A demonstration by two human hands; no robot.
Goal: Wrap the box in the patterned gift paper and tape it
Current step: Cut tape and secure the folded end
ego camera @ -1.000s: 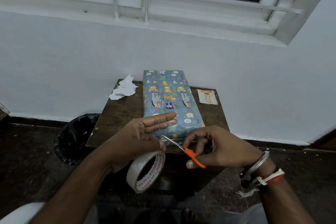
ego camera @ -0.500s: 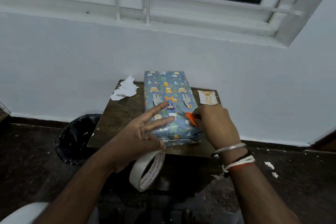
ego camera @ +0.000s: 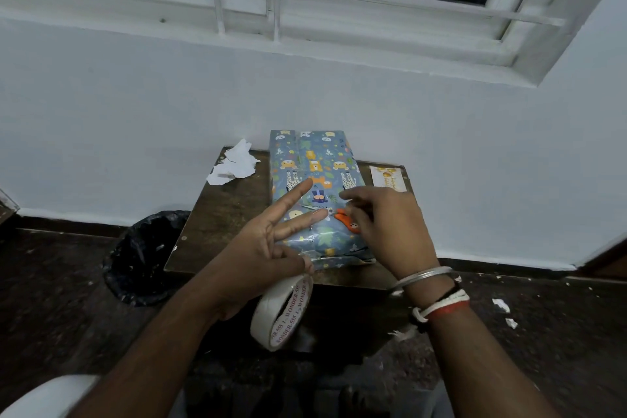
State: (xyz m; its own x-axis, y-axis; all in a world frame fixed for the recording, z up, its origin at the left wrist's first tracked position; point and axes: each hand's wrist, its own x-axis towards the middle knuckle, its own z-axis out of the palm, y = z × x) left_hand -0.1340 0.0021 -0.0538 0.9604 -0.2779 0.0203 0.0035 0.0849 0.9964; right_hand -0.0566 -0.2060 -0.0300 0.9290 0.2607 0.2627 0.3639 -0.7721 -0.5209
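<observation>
- A wrapped box [ego camera: 314, 159], covered in blue gift paper printed with cartoon animals, lies flat on a small dark wooden desk [ego camera: 227, 214]. Its far end is towards a white wall and its near end is close to the desk's front edge.
- The person's left hand [ego camera: 261, 248] hovers over the near part of the box. The index and middle fingers [ego camera: 295, 195] are stretched straight out across the paper.
- The thumb and lower fingers of that hand are curled, holding a tape roll [ego camera: 281, 312]. The roll is white with red lettering and hangs below the hand, in front of the desk's edge.
- The right hand [ego camera: 383, 224] rests over the right side of the box, its fingers curled round the orange handles of small scissors [ego camera: 346, 222]. The blades point left, towards the left middle fingertip.
- The right wrist wears a metal bangle and white and red threads.
- Torn white paper scraps [ego camera: 234, 166] lie at the desk's far left corner, and a small printed card [ego camera: 386, 176] lies at its far right corner.
- A black bin [ego camera: 146, 254] stands on the floor just left of the desk.
</observation>
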